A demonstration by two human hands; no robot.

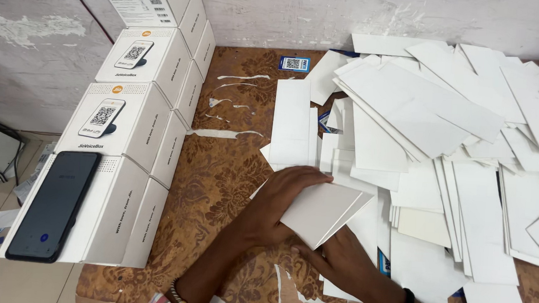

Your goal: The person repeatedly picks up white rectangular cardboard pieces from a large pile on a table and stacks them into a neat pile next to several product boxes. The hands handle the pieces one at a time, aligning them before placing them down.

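Two hands on one folded white card

The folded white card (323,212) is pressed flat to the patterned table (217,186) by the left hand (285,199), fingers spread, while its lower edge is pinched from beneath by the right hand (338,258), beside the heap of loose white cards (445,137)

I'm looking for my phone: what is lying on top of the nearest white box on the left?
A black phone lies flat, screen up, on the nearest white box. It covers most of the box's top, so whatever is printed beneath stays hidden.
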